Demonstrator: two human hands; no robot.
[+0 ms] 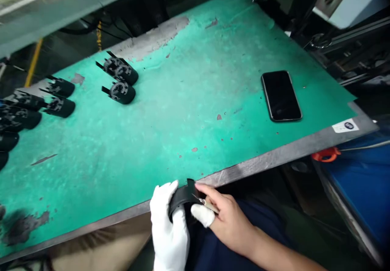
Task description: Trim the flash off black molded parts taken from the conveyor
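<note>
My left hand (169, 226), in a white glove, is wrapped round a black plastic part (183, 196) at the near edge of the green mat (183, 100). My bare right hand (227, 218) pinches a small thin tool (203, 201) against that part; a white cot covers one finger. Both hands sit just below the table's front edge, over my lap.
Several similar black moulded parts (120, 80) lie at the mat's far left, with more along the left edge (57, 96). A black phone (280, 95) lies face up at the right. A blue bin (362, 181) with an orange piece stands right of the table.
</note>
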